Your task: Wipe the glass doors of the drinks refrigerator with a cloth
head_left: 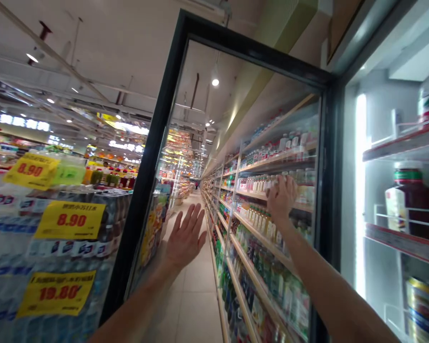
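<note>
A glass cooler door (252, 51) with a black frame stands open in front of me. My left hand (186, 236) is raised in front of the glass, with its fingers stretched out and nothing in it. Whether the palm touches the pane I cannot tell. Farther right and higher, my right hand (281, 196) is at the glass with its fingers bent inward. Its fingertips are partly hidden, so anything held there cannot be made out. Long shelves of bottles (264, 214) show in the glass behind both hands.
To the right is the lit cooler interior, with a dark bottle with a green cap (409, 200) on a wire-railed shelf (403, 240) and cans (427, 302) below. Stacked bottled drinks (7, 238) with yellow price signs (69, 220) stand left of the door. A tiled aisle (191, 305) appears in the glass.
</note>
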### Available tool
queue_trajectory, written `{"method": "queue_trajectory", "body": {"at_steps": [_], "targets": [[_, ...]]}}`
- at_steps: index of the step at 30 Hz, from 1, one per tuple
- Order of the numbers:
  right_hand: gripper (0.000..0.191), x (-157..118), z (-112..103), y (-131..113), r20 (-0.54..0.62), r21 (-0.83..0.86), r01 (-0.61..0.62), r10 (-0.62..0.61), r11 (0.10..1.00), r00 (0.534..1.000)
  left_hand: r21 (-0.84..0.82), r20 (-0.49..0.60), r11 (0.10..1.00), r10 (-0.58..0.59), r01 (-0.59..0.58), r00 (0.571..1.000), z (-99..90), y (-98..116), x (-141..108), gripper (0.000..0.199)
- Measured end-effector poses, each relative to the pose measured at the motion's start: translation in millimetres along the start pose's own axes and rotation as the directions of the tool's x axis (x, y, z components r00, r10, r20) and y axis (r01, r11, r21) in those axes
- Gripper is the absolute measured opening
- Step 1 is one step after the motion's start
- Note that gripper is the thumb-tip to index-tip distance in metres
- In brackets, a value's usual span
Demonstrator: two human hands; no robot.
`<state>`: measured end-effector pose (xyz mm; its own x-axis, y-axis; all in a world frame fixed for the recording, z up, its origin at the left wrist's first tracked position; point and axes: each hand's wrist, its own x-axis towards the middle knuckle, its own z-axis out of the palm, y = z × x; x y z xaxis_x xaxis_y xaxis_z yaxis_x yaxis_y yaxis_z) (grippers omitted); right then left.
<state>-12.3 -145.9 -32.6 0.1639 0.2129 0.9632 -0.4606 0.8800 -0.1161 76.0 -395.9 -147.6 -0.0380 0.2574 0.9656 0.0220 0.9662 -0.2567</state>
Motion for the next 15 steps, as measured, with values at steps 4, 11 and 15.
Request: {"method": "queue_trajectory", "body": {"at_steps": [4, 11, 15], "targets": [[0.043, -2, 5, -34, 0.181, 0.117, 0.357, -0.373, 0.927, 0.910, 0.016, 0.013, 1.000, -0.009, 0.008, 1.000, -2.4, 2, -1, 0.054], [0.046, 24, 14, -80, 0.244, 0.053, 0.194, -0.201, 0.980, 0.949, -0.020, 0.025, 0.998, -0.051, 0.052, 0.998, -17.7, -16, 10, 0.046], [0.047, -14, 5, -102, 0.288, 0.203, 0.513, -0.552, 0.834, 0.783, 0.045, -0.014, 0.986, -0.159, 0.159, 0.987, -22.5, -38, 15, 0.055]]}}
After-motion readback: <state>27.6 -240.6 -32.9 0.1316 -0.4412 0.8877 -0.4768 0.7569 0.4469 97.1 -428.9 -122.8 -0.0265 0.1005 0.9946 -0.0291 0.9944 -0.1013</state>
